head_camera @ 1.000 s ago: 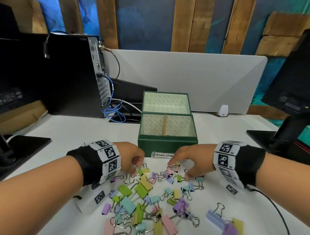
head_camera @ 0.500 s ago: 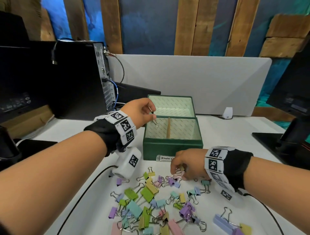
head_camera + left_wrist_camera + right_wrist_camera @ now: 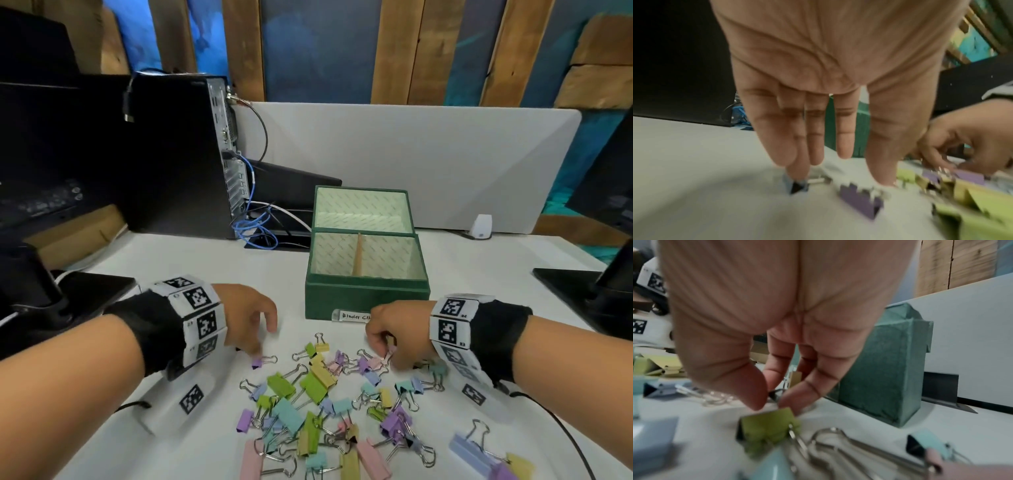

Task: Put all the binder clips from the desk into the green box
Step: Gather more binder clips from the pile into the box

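The green box [image 3: 366, 297] stands open mid-desk with a wooden divider inside; its floor is hidden. In front of it lie several pastel binder clips [image 3: 313, 387]. My left hand [image 3: 263, 342] hangs at the pile's left edge, fingers straight and empty. In the left wrist view, the left hand [image 3: 840, 178] touches a small blue clip [image 3: 795, 185] with a fingertip, beside a purple clip [image 3: 859, 199]. My right hand [image 3: 385, 346] sits at the pile's far right. In the right wrist view, the right hand [image 3: 770, 400] pinches a small clip's wire handle, just behind a green clip [image 3: 768, 426].
A black computer tower [image 3: 181, 154] with blue cables [image 3: 257, 229] stands at the back left. Monitor bases sit at the left [image 3: 85, 294] and right [image 3: 575, 284] desk edges. A white divider panel [image 3: 411, 164] and a small white device [image 3: 481, 226] are behind the box.
My left hand, which held a clip over the box's left compartment half a second ago, has dropped back to the pile with empty fingers. My right hand stayed at the pile, pinching a clip.
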A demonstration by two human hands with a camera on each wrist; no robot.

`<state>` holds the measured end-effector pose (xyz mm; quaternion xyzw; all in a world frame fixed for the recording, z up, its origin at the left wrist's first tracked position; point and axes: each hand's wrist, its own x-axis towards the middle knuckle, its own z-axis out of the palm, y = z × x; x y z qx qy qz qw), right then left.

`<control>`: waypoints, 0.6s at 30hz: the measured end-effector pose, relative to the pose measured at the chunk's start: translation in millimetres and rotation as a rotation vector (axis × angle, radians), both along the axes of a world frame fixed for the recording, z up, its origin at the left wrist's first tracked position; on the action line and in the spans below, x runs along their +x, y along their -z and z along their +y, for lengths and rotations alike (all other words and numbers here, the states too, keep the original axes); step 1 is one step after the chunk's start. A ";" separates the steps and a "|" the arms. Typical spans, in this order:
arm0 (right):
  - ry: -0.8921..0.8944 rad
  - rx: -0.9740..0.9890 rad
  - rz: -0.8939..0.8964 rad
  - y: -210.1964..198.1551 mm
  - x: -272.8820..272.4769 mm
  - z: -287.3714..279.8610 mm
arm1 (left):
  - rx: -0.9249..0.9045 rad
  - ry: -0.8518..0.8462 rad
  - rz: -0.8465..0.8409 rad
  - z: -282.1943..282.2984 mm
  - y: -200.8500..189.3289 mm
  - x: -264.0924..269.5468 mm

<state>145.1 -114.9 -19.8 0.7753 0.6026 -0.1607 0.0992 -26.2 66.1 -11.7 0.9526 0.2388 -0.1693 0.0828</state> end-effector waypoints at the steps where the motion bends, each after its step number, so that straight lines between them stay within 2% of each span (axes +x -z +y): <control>1: 0.009 0.012 0.007 -2.0 -0.6 -1.4 | 0.002 0.012 0.035 0.3 4.2 -1.7; 7: 0.097 0.117 0.082 -36.0 1.5 -8.4 | 0.033 0.088 0.045 -0.5 10.5 2.5; 12: 0.232 0.389 0.079 -71.6 19.7 -7.4 | 0.084 0.093 0.002 -0.9 1.3 3.5; 15: 0.331 0.574 0.093 -70.8 37.4 2.9 | 0.129 0.069 0.076 -2.8 2.2 -1.1; 18: 0.351 0.542 0.094 -59.8 45.0 8.7 | 0.096 0.092 0.104 -5.4 10.3 -0.7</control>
